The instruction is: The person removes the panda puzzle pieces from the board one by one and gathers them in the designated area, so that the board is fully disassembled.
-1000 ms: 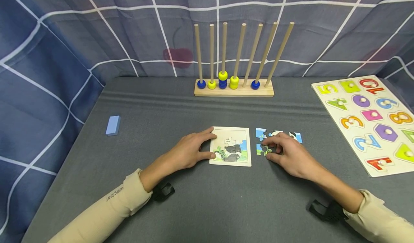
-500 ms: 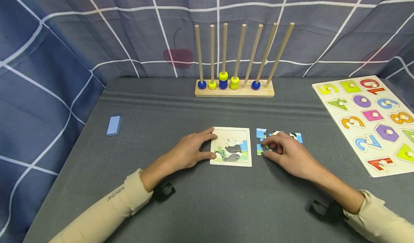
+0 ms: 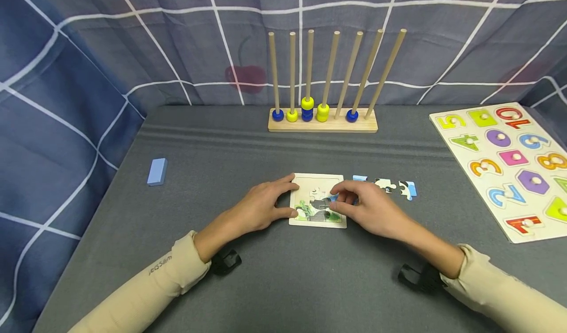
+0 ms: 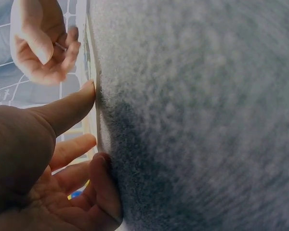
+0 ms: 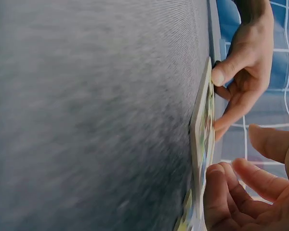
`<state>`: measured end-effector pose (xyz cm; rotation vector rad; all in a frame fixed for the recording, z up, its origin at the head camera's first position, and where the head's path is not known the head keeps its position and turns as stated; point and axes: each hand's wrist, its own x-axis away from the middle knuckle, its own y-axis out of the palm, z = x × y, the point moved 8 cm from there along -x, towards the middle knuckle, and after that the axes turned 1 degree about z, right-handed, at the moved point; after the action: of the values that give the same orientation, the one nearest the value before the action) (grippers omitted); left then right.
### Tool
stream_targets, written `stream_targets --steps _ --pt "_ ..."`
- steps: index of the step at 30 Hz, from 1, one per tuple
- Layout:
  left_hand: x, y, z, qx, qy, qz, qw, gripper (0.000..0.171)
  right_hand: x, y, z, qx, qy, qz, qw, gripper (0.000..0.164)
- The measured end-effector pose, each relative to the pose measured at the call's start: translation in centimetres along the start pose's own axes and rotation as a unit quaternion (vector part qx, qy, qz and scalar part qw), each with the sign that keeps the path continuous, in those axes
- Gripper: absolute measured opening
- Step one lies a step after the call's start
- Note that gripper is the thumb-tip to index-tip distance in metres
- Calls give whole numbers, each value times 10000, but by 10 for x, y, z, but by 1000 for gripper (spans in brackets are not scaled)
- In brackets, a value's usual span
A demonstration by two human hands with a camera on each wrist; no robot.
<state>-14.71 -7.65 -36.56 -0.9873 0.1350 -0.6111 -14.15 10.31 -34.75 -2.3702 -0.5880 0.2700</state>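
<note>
Left hand rests, fingers spread, on the left edge of the board, unchanged. Right hand has moved left from the pieces to the board's right side; whether it pinches one cannot be told. Grey table; gridded curtain far.

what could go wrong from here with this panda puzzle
The left hand touches the puzzle board only along its left side, so a firm push on the opposite side might shift it.

The loose pieces lie just beyond the right hand, so a careless sweep back could scatter them.

The right hand hides part of the puzzle board from the head view, so a poor fit there might go unnoticed.
</note>
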Motion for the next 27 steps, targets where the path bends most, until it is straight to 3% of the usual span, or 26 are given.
stream_targets --steps 5,12,15,18,27 --pt "0 0 0 19 57 26 10000 57 -13 10 -5 -99 -31 -102 9999 25" --pt "-1 1 -3 190 177 -71 9996 60 -23 23 -1 277 76 -327 9991 38" --pt "-1 1 -6 374 224 -203 9988 64 -24 25 -2 486 21 -352 9982 36" --pt "0 0 -8 521 200 -330 9979 66 -25 27 -5 700 -102 -364 9968 24" --pt "0 -1 -9 421 113 -373 9984 71 -26 26 -7 855 -163 -373 9955 21"
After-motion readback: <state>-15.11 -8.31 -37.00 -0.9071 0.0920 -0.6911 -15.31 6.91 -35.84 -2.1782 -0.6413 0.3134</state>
